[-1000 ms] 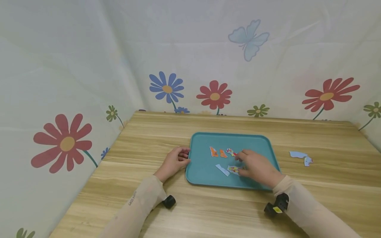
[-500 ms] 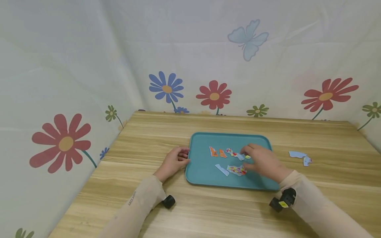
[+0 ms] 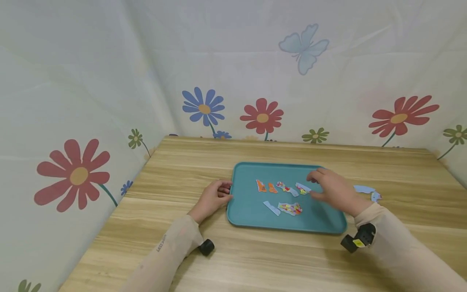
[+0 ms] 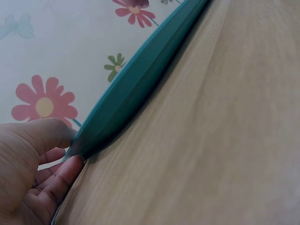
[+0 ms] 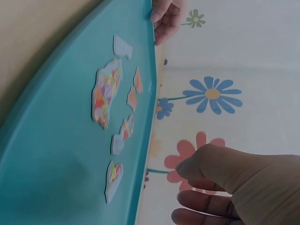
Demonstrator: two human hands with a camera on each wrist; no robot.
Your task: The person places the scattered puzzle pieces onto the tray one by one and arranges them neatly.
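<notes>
A teal tray (image 3: 251, 221) holds several torn-looking picture pieces. Its left edge lies between the thumb and fingers of my left hand (image 3: 213, 198), which pinches the rim (image 4: 77, 140) in the left wrist view. Over the tray's right part hovers my right hand (image 3: 335, 190), fingers loosely bent and holding nothing. Nearest to it is a pale blue piece with yellow and red (image 3: 303, 188). Left of that lie a red, white and blue piece (image 3: 293, 192) and two orange pieces (image 3: 261, 186). A pale strip (image 3: 271, 208) and a larger multicoloured piece (image 3: 290, 209) form the row below.
On the wooden table (image 3: 262, 263), right of the tray, are a pale blue piece (image 3: 364, 189) and a small piece (image 3: 375, 196), partly behind my right hand. A flower-printed cloth wall (image 3: 233, 73) rises behind the table.
My right hand has moved right, away from the pieces, uncovering the multicoloured piece and the blue-and-yellow piece at the row's right end. My left hand stays at the tray's edge.
</notes>
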